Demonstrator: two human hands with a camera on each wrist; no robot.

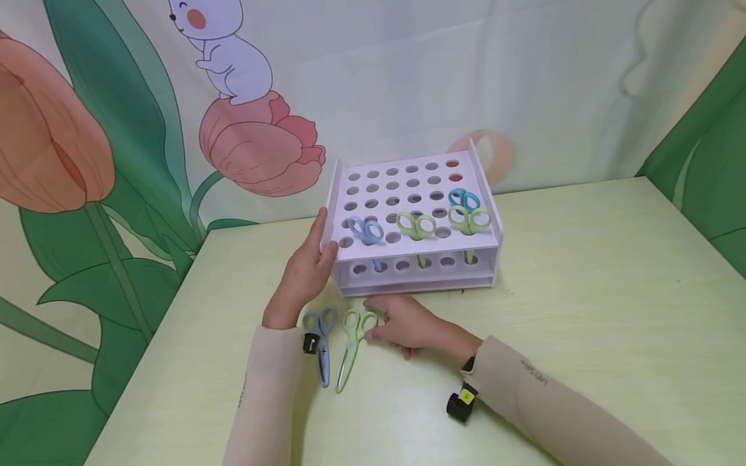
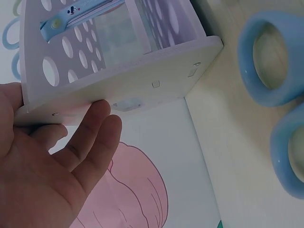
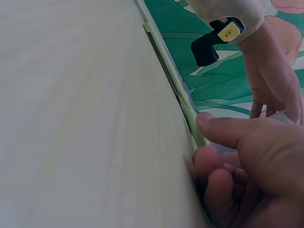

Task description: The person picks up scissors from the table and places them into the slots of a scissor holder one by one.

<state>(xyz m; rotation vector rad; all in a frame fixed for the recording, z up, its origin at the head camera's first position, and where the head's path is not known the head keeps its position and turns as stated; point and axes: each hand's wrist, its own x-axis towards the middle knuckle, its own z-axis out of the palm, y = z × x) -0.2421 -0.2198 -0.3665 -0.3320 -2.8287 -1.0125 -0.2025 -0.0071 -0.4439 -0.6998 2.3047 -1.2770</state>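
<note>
A lilac rack (image 1: pixel 402 255) with rows of round holes stands towards the back of the table. My left hand (image 1: pixel 305 268) holds its left side panel, thumb at the front edge and fingers along the outer face. In the rack stand blue scissors (image 1: pixel 366 232), two light green pairs of scissors and a teal pair (image 1: pixel 464 199). Before it lie blue-grey scissors (image 1: pixel 322 346) and light green scissors (image 1: pixel 350 353), handles towards the rack. My right hand (image 1: pixel 405 321) is at the light green scissors' right handle loop, thumb and forefinger spread around it.
A pale wood-look table (image 1: pixel 583 310) carries everything. Behind it hangs a printed cloth (image 1: pixel 396 84) with tulips and a white animal. The rack's back edge is close to this cloth. A black wrist camera (image 1: pixel 460 408) hangs below the right cuff.
</note>
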